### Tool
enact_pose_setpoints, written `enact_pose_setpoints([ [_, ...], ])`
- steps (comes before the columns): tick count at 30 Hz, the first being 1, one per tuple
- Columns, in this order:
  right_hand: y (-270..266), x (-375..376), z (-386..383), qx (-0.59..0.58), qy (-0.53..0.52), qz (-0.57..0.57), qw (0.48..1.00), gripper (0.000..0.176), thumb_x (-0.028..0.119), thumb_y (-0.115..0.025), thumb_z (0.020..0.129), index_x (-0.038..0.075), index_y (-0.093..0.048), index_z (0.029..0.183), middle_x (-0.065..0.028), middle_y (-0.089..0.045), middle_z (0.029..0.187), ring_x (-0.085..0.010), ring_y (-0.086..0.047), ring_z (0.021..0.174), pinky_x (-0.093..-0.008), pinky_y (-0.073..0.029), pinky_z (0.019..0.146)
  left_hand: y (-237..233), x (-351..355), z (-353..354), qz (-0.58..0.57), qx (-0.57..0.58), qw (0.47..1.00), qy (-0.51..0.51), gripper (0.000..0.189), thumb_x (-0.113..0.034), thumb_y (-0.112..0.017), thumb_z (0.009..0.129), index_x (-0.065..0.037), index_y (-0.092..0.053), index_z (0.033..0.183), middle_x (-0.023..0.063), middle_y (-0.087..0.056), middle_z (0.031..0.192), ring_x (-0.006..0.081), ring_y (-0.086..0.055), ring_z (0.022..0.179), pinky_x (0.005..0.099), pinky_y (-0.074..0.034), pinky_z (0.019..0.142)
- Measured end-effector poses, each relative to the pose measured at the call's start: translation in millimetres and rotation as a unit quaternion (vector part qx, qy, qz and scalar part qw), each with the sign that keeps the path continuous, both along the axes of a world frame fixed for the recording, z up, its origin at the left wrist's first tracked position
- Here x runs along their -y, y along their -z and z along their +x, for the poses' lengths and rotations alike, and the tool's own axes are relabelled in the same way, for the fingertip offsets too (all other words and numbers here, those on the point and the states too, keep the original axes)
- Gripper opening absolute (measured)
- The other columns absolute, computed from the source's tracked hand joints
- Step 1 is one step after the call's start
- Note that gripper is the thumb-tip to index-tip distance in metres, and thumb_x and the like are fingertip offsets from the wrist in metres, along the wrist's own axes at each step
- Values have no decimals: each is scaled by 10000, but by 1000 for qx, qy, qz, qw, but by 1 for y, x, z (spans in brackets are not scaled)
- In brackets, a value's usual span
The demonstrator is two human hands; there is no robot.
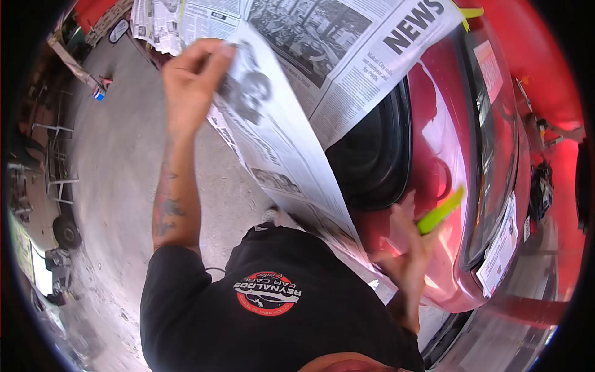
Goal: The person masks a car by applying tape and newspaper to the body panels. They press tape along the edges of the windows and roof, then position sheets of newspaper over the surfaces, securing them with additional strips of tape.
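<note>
A newspaper sheet (273, 146) stretches diagonally from the top of the view down to the car's rear corner. My left hand (197, 71) pinches its upper left edge between thumb and fingers. Down at the sheet's lower end, my right hand (406, 251) is blurred by motion, fingers right by the paper's edge. It holds a slim yellow-green tool (441, 211) that looks like a cutter, pointing up and away. More newspaper (347, 56) covers the car above, with a bit of yellow-green tape (472, 12) at its corner. The dark round opening (372, 155) in the bodywork is partly hidden by paper.
The glossy red car (443, 273) fills the right side, with a dark window (493, 142) and a licence plate-like white panel (499, 248). Concrete floor (114, 204) lies on the left. A vehicle with a wheel (66, 232) and metal stands (60, 155) are at the far left.
</note>
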State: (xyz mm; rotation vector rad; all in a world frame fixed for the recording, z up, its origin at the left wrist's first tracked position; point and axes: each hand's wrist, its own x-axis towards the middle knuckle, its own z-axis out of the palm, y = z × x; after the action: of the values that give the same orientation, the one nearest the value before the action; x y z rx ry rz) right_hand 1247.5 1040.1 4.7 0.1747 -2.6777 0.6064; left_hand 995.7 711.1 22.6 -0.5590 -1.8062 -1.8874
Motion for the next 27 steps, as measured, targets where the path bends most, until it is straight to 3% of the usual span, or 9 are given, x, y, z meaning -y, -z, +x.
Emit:
enact_pose_setpoints([
  [1,1,9,-6,28,16,71,997,830,563,-853,556,105,-668,1222,-265,-486,1180,-402,-456,1125,-523,-362,961,4,15,-12,19,11,1000,-17,135,-120,-727,906,11,-715,939,-10,-672,841,30,-554,723,183,-421,613],
  [4,24,29,-11,107,32,94,989,911,632,-841,520,146,-649,1266,-247,-488,1082,-422,-463,1060,-522,-353,936,8,53,-42,72,3,997,-39,172,-142,-742,899,20,-712,946,-9,-668,850,38,-546,745,174,-413,664],
  [5,33,42,-14,127,48,116,984,757,533,-843,620,140,-659,1241,-213,-477,997,-389,-484,986,-484,-352,895,10,66,-52,78,4,996,-51,180,-145,-745,897,23,-710,951,-5,-668,856,42,-548,756,175,-412,680],
  [7,69,54,-19,98,86,114,985,499,386,-820,713,136,-700,1128,-191,-502,973,-357,-506,949,-477,-357,844,11,90,-73,95,0,993,-74,197,-151,-749,894,29,-707,961,2,-670,869,48,-551,777,177,-409,710],
  [10,89,70,-36,45,132,134,981,242,203,-798,718,128,-726,937,-139,-552,903,-327,-532,925,-461,-367,776,14,132,-106,134,5,989,-69,191,-145,-736,904,27,-699,977,3,-665,885,52,-543,789,190,-403,705],
  [16,87,108,-78,-23,257,205,944,232,215,-771,761,131,-714,970,-168,-522,970,-346,-529,966,-473,-343,834,60,234,-186,82,106,991,-21,197,-189,-687,948,2,-691,998,-49,-613,810,33,-473,676,192,-353,606],
  [19,83,119,-103,-40,277,240,929,216,251,-759,806,138,-711,984,-166,-516,968,-337,-538,950,-453,-330,802,82,267,-220,50,127,990,25,196,-194,-681,952,-17,-687,1034,-42,-633,851,36,-506,693,194,-382,621],
  [23,75,133,-138,-45,273,271,922,245,254,-758,804,156,-709,1024,-148,-513,986,-330,-546,947,-475,-340,818,104,298,-261,39,214,973,83,201,-226,-673,952,-52,-687,1050,-27,-681,957,52,-605,819,228,-483,745],
  [27,77,139,-166,-39,290,279,915,265,270,-765,796,166,-707,1034,-134,-519,983,-318,-548,954,-493,-354,850,120,316,-294,92,260,940,199,180,-187,-567,1006,-66,-654,1107,-8,-695,1002,86,-637,895,278,-491,836],
])
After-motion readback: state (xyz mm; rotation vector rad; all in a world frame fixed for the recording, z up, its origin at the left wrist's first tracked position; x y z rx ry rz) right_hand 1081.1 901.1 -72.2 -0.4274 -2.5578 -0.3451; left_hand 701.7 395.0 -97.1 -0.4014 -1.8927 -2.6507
